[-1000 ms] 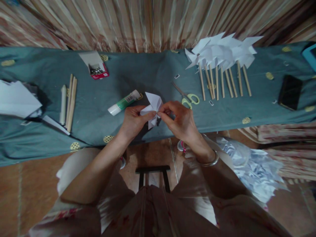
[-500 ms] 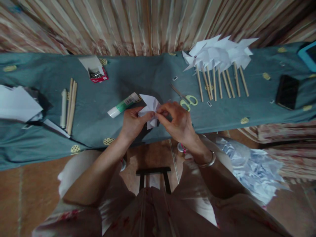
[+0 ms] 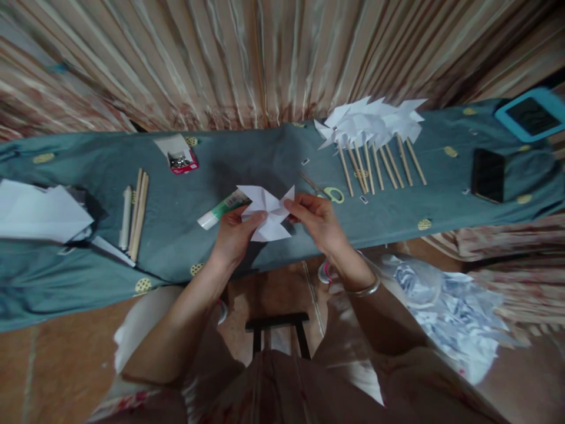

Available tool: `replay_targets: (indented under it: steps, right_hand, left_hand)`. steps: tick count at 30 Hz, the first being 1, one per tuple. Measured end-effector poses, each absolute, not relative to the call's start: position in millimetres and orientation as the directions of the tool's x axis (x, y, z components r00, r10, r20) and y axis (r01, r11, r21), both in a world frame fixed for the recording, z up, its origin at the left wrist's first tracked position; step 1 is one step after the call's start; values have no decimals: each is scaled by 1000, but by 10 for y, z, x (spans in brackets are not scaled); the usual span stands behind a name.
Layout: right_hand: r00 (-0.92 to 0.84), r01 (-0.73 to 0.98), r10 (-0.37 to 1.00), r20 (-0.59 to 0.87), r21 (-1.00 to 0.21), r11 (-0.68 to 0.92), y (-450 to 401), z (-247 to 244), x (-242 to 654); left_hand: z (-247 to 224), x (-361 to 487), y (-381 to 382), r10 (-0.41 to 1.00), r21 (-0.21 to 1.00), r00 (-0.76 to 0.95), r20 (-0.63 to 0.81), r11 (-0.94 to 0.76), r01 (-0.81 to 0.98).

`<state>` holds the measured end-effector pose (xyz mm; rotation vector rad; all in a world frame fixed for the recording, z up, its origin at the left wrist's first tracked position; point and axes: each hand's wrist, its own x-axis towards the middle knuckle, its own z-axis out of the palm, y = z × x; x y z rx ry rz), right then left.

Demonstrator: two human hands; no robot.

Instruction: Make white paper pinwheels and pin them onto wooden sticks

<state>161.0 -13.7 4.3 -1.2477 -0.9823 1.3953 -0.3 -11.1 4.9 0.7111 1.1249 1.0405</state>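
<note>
A white paper pinwheel (image 3: 270, 215) is held up over the front part of the table, its pointed blades spread. My left hand (image 3: 236, 232) pinches it near the centre, thumb on top. At its right blade, the thumb and fingers of my right hand (image 3: 315, 218) are closed on the paper. Just behind my left hand lies a glue stick (image 3: 218, 210) with a green and white label. Scissors (image 3: 331, 193) with pale green handles rest beyond my right hand, partly hidden by it.
Finished pinwheels (image 3: 371, 123) on sticks lie at the back right, near a black phone (image 3: 488, 175) and a blue-framed device (image 3: 532, 115). Left are an open red box (image 3: 183, 162), loose sticks (image 3: 140, 215) and white paper sheets (image 3: 42, 212). Below right, a bag (image 3: 450, 306) holds paper.
My right hand has moved from the pinwheel's centre out to its right blade, and the blades now show spread wider. The whole view has shifted, with the table lower in it.
</note>
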Motion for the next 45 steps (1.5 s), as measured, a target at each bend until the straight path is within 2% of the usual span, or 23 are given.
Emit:
replay_targets:
  steps: [13, 19, 26, 37, 45]
  right_hand:
    - [120, -365, 933, -340, -889, -277, -30, -5, 1595]
    - [67, -464, 944, -324, -847, -258, 13, 39, 1568]
    - [-149, -397, 958, -247, -872, -286, -62, 72, 1389]
    - [-53, -400, 960, -275, -875, -273, -15, 1, 1298]
    - [-92, -454, 955, -281, -842, -292, -21, -21, 1256]
  left_hand:
    - [32, -8, -113, 923, 877, 43, -383, 378, -297]
    - [38, -22, -75, 919, 855, 9, -393, 369, -363]
    - [111, -38, -30, 918, 847, -27, -397, 355, -395]
    - [93, -38, -48, 926, 841, -33, -377, 327, -432]
    - [68, -33, -51, 936, 848, -33, -350, 302, -435]
